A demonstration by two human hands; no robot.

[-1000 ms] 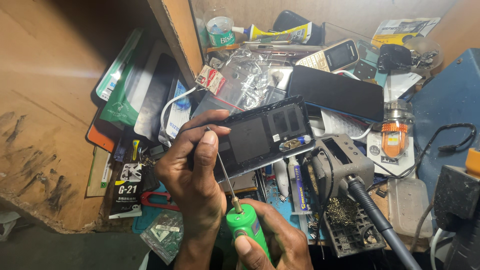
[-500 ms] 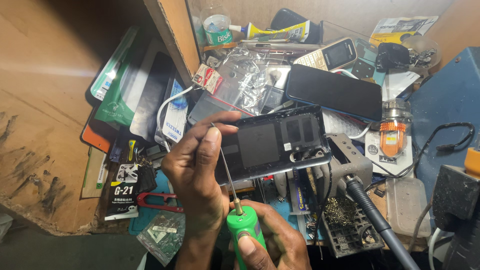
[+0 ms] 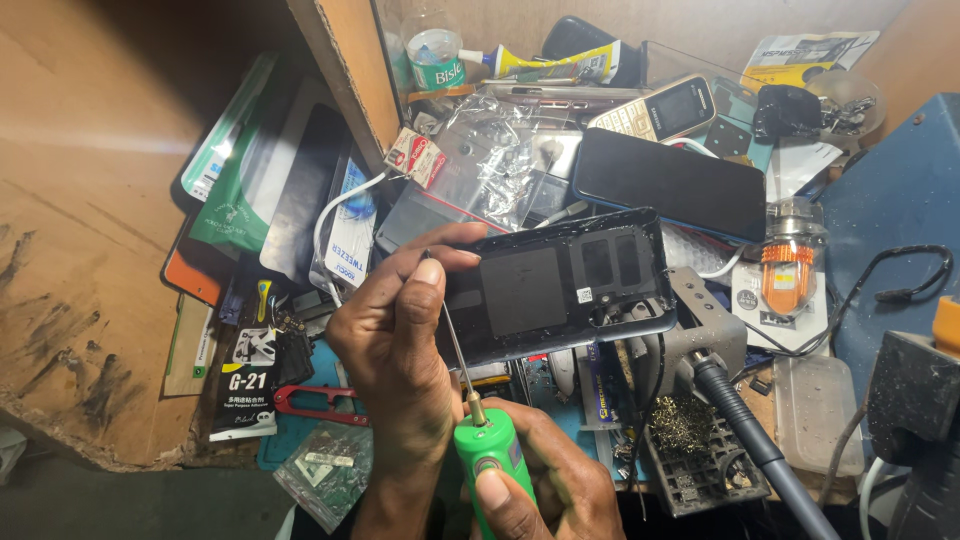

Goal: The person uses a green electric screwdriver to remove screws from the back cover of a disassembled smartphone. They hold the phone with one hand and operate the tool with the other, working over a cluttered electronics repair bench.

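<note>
On the bench: clutter of phones and parts lay around my work.
Phone body (image 3: pixel 565 285): my left hand (image 3: pixel 400 345) clasped its left edge, holding it raised over the bench (image 3: pixel 130 200), inner side up.
Screwdriver (image 3: pixel 490 460): my right hand (image 3: pixel 545 490) gripped its green handle, tip at the phone's left edge.
Progress: back looked already open; the internal plate seemed still fitted.
</note>
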